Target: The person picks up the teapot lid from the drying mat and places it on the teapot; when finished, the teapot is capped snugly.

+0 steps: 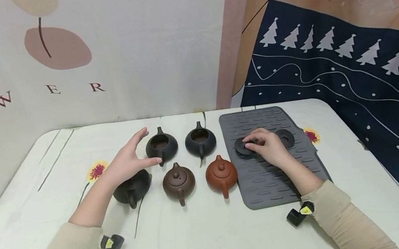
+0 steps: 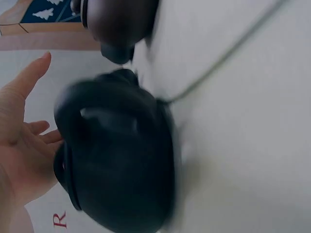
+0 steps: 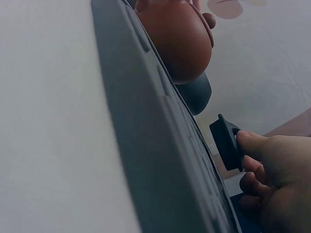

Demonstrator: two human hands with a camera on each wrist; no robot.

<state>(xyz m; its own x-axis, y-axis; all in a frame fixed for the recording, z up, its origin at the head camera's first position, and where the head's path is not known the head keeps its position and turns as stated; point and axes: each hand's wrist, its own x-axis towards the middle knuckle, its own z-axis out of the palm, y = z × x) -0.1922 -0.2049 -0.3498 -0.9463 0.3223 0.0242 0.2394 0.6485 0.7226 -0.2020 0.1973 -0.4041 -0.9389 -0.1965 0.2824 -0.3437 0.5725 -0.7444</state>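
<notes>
My right hand (image 1: 269,147) pinches a black teapot lid (image 1: 242,148) over the grey mat; the right wrist view shows this lid (image 3: 226,144) tilted and raised off the mat. Another black lid (image 1: 286,138) lies just right of that hand. My left hand (image 1: 127,161) is spread, thumb and fingers apart, beside a lidless black teapot (image 1: 169,147); whether the thumb touches its handle I cannot tell. A second lidless black teapot (image 1: 207,144) stands to its right. Below my left wrist sits a lidded black teapot (image 2: 121,165), partly hidden in the head view.
A dark brown lidded teapot (image 1: 179,186) and a reddish-brown one (image 1: 222,178) stand in the front row. The ridged grey mat (image 1: 267,190) lies right of them on the white cloth-covered table (image 1: 189,246). Printed curtains hang behind.
</notes>
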